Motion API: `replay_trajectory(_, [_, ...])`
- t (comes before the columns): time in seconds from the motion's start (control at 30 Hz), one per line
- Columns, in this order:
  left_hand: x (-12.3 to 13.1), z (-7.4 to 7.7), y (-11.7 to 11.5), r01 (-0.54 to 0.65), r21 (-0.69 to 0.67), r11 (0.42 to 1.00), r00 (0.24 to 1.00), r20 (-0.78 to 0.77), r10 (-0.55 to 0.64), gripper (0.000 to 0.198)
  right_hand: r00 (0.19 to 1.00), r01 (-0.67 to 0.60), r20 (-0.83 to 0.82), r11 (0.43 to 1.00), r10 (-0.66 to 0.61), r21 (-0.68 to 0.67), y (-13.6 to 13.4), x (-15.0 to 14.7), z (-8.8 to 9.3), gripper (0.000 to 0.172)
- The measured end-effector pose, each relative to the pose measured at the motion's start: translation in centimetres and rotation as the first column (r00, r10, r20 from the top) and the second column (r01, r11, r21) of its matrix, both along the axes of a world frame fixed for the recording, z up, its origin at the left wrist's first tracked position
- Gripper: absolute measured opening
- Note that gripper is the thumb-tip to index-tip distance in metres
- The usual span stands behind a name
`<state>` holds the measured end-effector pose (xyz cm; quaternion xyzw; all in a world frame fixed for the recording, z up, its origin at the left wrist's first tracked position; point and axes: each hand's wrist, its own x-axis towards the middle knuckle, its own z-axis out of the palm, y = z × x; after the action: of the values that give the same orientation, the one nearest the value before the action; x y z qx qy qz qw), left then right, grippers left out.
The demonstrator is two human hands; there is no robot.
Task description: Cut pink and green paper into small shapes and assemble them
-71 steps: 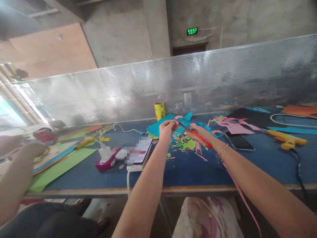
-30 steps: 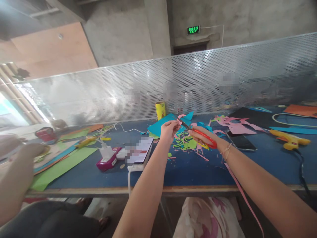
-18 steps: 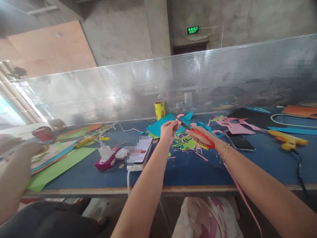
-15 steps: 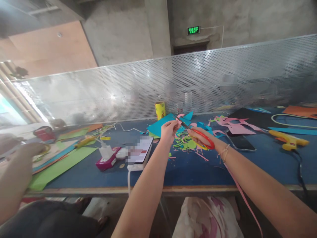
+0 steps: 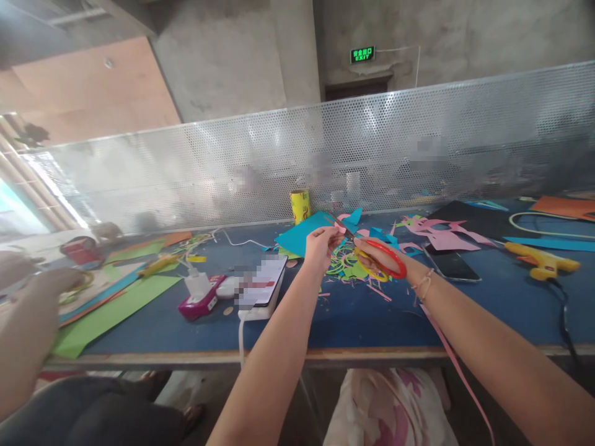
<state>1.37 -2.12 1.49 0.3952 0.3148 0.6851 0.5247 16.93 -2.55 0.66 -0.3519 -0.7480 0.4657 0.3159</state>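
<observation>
Pinched in my left hand [image 5: 321, 243] is a small piece of pink paper [image 5: 341, 227], partly covered by the fingers. My right hand [image 5: 372, 249] grips scissors [image 5: 395, 261] with red and yellow handles. Their dark blades point up and to the left, slightly parted, beside the pink paper. Below both hands lies a heap of green, pink and blue paper scraps [image 5: 353, 267]. Behind my left hand is a sheet of blue paper [image 5: 297, 235].
A phone [image 5: 266, 280] on a white block and a magenta power strip [image 5: 199, 305] are left of my arm. To the right lie a dark phone [image 5: 450, 263] and a yellow glue gun [image 5: 543, 261]. A yellow can [image 5: 300, 207] stands behind. Another person's arm [image 5: 28, 328] reaches in from the left.
The scissors' handles have shifted slightly right and spread wider apart, and the blades have parted a little. My left hand has moved slightly right, still pinching the pink paper.
</observation>
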Motion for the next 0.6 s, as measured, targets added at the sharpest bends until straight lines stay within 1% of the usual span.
replay_trajectory(0.1, [-0.4, 0.1, 0.0, -0.003, 0.034, 0.999, 0.994, -0.105, 0.006, 0.011, 0.998, -0.067, -0.010, 0.996, 0.067, -0.066, 0.0, 0.5, 0.2, 0.049])
replay_trajectory(0.17, [-0.6, 0.2, 0.0, -0.020, 0.048, 0.999, 0.986, -0.164, 0.028, 0.015, 0.996, -0.091, -0.019, 0.993, 0.089, -0.078, 0.0, 0.9, 0.3, 0.047])
replay_trajectory(0.23, [-0.7, 0.2, 0.0, -0.028, 0.046, 0.999, 0.980, -0.194, 0.036, 0.018, 0.995, -0.097, -0.021, 0.991, 0.096, -0.088, 0.1, 1.3, 0.4, 0.045])
replay_trajectory(0.3, [-0.8, 0.1, 0.1, -0.008, 0.043, 0.999, 0.978, -0.209, 0.017, 0.018, 0.996, -0.091, -0.008, 0.991, 0.091, -0.097, 0.0, 1.5, 0.5, 0.044])
replay_trajectory(0.43, [-1.0, 0.1, 0.3, 0.039, 0.035, 0.999, 0.971, -0.237, -0.030, 0.012, 0.996, -0.083, 0.009, 0.993, 0.084, -0.081, -0.2, 1.7, 0.8, 0.043])
replay_trajectory(0.6, [-1.1, 0.2, 0.4, 0.016, 0.021, 1.000, 0.964, -0.265, -0.010, 0.010, 0.994, -0.113, -0.010, 0.994, 0.112, -0.015, 0.0, 1.7, 0.5, 0.042])
